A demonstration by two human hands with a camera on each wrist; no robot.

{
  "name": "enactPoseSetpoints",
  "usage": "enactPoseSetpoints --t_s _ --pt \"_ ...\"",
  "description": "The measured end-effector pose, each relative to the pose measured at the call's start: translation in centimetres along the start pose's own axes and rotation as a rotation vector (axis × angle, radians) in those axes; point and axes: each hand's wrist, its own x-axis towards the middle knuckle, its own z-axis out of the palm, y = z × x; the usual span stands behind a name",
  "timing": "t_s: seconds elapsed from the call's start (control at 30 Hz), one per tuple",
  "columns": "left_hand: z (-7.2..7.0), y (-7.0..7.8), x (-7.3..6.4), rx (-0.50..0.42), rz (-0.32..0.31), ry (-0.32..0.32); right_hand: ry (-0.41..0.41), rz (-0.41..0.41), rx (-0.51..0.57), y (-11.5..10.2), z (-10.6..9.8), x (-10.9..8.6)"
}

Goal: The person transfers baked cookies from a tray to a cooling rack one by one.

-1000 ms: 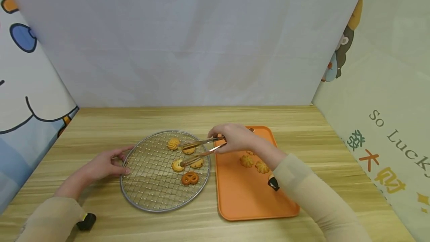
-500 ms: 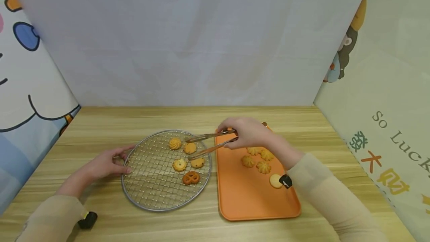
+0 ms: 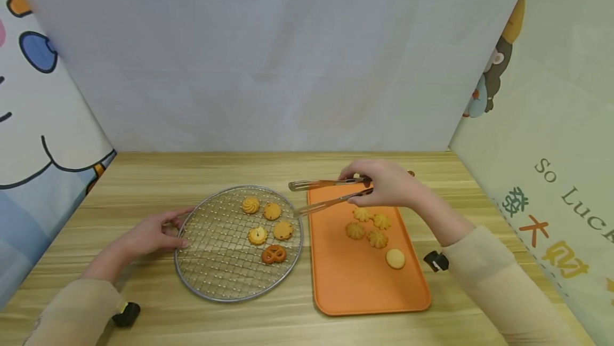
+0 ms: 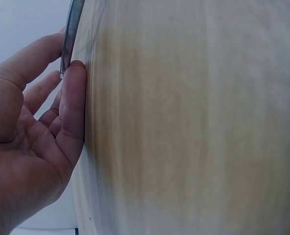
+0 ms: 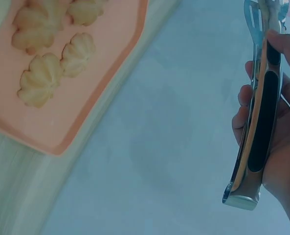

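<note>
My left hand [image 3: 148, 236] pinches the left rim of a round wire rack [image 3: 216, 263]; the left wrist view shows the rim between thumb and fingers. On the rack's right half lie a swirl cookie [image 3: 250, 205], two speckled round cookies [image 3: 283, 231], a scalloped cookie [image 3: 258, 235] and a pretzel [image 3: 274, 254]. Metal tongs [image 5: 267, 122] are gripped by my right hand [image 3: 388, 183] above the top of an orange tray [image 3: 360, 290]. Their arms are spread, with nothing between the tips. Several flower-shaped cookies [image 3: 377, 238] and one plain round cookie [image 3: 395, 258] lie on the tray.
Rack and tray stand side by side on a wood-grain table [image 3: 158, 316], a narrow gap between them. A pale cloth wall [image 3: 283, 58] closes off the back. Printed panels flank the table on both sides.
My right hand has drawn the tongs up and rightward, away from the cookies on the rack to over the tray's top. The left hand keeps its place on the rim.
</note>
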Motion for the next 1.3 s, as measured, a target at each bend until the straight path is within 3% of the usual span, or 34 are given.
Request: enactPoseSetpoints --t_s 0.57,0.77,1.1,1.3 --pt "0.0 -0.2 0.1 0.002 -0.004 0.006 0.088 0.032 0.014 3.1 -0.2 -5.6" --pt "0.0 -0.2 0.1 0.007 0.003 0.009 0.103 0.04 -0.002 3.9 0.5 -7.2" --pt "0.2 -0.2 0.1 -0.059 -0.018 -0.005 0.114 0.073 0.001 4.6 1.9 -9.2" --pt "0.2 0.0 0.0 -0.062 0.009 0.001 0.117 0.083 -0.019 5.3 2.9 -10.1"
